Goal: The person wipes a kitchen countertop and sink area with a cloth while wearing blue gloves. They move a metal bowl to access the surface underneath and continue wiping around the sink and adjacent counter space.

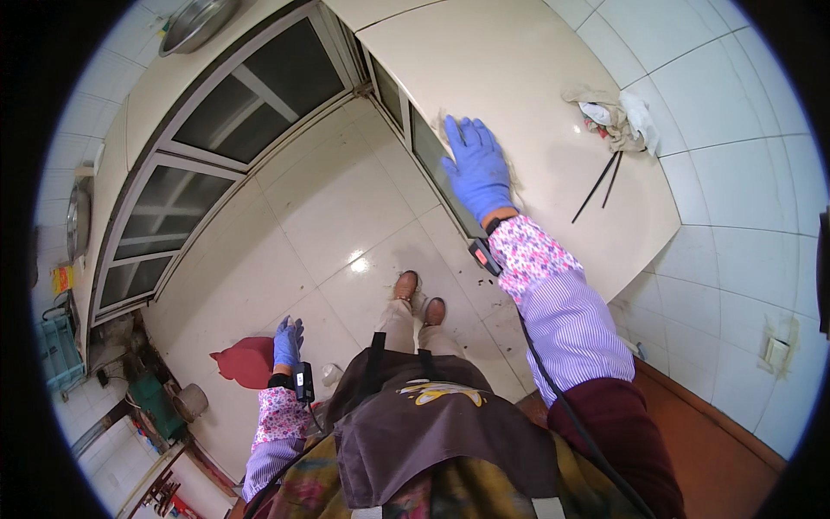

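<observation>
My right hand [480, 168], in a blue glove, lies palm down near the edge of a beige countertop [519, 58]. A thin beige cloth [514, 178] sticks out from under its fingers and palm; most of it is hidden. My left hand [287, 342], also gloved in blue, hangs low at my side with loosely bent fingers and no clear object in it. Just beyond it in the picture is a dark red object [246, 363], maybe plastic, on or above the floor; I cannot tell whether they touch.
A crumpled heap of cloth and plastic [613, 120] lies against the tiled wall, with two dark sticks [596, 188] beside it. Glass-panelled cabinet doors [259, 91] line the counter's far side. Metal basins [198, 26] stand above. Dark bits [485, 281] dot the floor tiles.
</observation>
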The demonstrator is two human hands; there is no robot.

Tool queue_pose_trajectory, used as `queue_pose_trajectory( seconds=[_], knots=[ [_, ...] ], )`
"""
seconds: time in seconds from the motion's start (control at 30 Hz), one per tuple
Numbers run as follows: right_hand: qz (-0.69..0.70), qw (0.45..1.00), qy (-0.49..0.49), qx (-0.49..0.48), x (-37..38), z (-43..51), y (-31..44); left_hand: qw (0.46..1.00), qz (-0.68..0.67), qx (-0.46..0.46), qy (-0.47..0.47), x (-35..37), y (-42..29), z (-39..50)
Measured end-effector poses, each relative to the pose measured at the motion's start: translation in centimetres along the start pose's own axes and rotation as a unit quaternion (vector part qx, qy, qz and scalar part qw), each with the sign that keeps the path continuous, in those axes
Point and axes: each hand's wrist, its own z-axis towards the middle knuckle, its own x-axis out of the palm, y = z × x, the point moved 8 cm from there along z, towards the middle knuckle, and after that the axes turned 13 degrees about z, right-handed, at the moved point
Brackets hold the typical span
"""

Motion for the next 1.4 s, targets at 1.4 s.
queue_pose_trajectory(
  seconds=[1.4],
  knots=[
    [-0.101,0.965,-0.014,0.243,-1.8,-6.0,-3.2,0.959,0.228,0.066,0.157,-11.0,-3.3,25.3]
  ],
)
